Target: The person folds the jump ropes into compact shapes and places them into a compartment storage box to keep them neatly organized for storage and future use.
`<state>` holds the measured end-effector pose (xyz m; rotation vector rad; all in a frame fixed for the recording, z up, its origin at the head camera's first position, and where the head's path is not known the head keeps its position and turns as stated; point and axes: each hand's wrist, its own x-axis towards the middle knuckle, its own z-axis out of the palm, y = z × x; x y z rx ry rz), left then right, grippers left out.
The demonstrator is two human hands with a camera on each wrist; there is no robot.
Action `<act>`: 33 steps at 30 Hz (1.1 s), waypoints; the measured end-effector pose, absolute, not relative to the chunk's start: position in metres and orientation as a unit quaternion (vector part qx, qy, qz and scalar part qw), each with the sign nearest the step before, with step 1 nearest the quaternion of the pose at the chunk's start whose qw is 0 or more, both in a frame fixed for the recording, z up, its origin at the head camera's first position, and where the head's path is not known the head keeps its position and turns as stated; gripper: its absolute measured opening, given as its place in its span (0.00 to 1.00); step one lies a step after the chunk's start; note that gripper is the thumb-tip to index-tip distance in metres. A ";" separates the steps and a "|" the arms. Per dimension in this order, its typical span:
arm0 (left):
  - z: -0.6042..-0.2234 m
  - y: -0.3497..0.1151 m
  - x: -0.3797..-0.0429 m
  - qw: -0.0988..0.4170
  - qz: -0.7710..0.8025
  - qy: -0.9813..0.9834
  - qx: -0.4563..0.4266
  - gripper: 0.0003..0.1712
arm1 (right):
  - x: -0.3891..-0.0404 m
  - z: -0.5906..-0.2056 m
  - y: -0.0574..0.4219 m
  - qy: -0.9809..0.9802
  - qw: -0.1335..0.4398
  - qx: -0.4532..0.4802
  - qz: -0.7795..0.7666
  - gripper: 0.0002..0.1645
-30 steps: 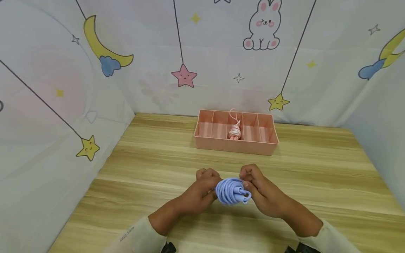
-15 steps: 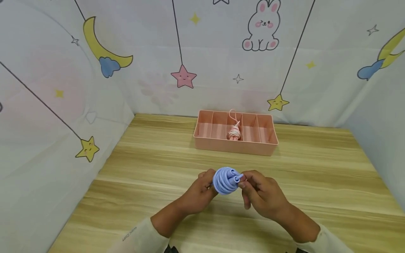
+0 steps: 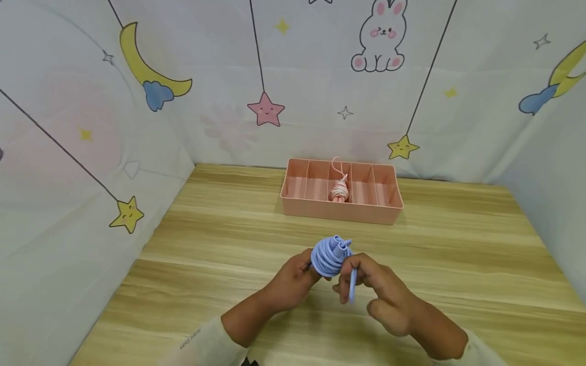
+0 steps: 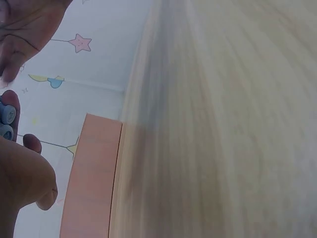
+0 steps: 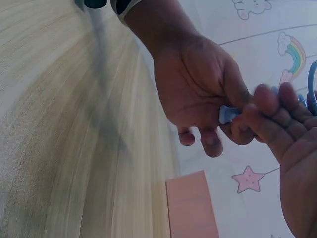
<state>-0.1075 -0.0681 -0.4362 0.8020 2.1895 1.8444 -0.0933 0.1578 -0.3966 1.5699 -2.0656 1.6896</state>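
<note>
A blue jump rope (image 3: 327,258) is wound in a thick bundle around its handles, whose two tube ends stick out at the top. My left hand (image 3: 293,279) grips the bundle from the left, above the table. My right hand (image 3: 389,295) is at its right side, index finger crooked at a loose length of cord that hangs in front of the fingers; the thumb stands away. In the left wrist view the round handle ends (image 4: 6,116) show by the left hand (image 4: 25,173). A handle tip (image 5: 228,114) pokes from the left hand in the right wrist view, near the right hand's fingertips.
A pink box (image 3: 339,211) with several compartments stands at the back of the wooden table (image 3: 220,229). Its middle compartment holds a wound pink-and-white rope (image 3: 340,190), with a loop rising above the rim. Printed cloth walls (image 3: 302,76) enclose the table's back and sides.
The rope bundle has turned so its handle ends point up and away. My right hand has gone from pinching near those ends to lower on the right, with cord now hanging by its fingers.
</note>
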 end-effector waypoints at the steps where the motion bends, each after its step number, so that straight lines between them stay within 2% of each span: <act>1: -0.435 -0.068 -0.107 0.099 0.628 0.725 0.265 0.15 | -0.092 -0.394 0.158 -0.681 0.028 0.509 0.527 0.34; 2: -0.434 -0.068 -0.107 0.111 0.637 0.717 0.261 0.17 | -0.092 -0.392 0.158 -0.697 0.040 0.509 0.503 0.30; 4: -0.432 -0.068 -0.107 0.128 0.645 0.709 0.256 0.20 | -0.091 -0.390 0.156 -0.726 0.092 0.514 0.448 0.16; 6: -0.432 -0.067 -0.107 0.137 0.644 0.710 0.249 0.20 | -0.092 -0.390 0.154 -0.746 0.174 0.511 0.389 0.08; 10: -0.434 -0.063 -0.103 0.148 0.639 0.716 0.237 0.17 | -0.094 -0.396 0.151 -0.752 0.374 0.468 0.276 0.17; 13: -0.435 -0.059 -0.100 0.136 0.638 0.718 0.243 0.14 | -0.095 -0.396 0.147 -0.730 0.485 0.425 0.226 0.20; 15: -0.435 -0.057 -0.099 0.122 0.638 0.718 0.249 0.13 | -0.093 -0.392 0.144 -0.715 0.534 0.402 0.204 0.21; 18: -0.435 -0.054 -0.098 0.098 0.645 0.713 0.257 0.11 | -0.093 -0.385 0.140 -0.697 0.578 0.384 0.180 0.20; 22: -0.434 -0.051 -0.096 0.052 0.639 0.719 0.269 0.08 | -0.094 -0.384 0.138 -0.693 0.593 0.373 0.171 0.18; 25: -0.433 -0.049 -0.096 0.035 0.626 0.737 0.253 0.07 | -0.093 -0.389 0.137 -0.723 0.566 0.341 0.201 0.20; 27: -0.432 -0.048 -0.095 0.044 0.624 0.746 0.228 0.08 | -0.091 -0.393 0.137 -0.756 0.521 0.319 0.235 0.21; 33: -0.431 -0.047 -0.094 0.072 0.636 0.744 0.192 0.12 | -0.085 -0.392 0.140 -0.813 0.329 0.309 0.368 0.26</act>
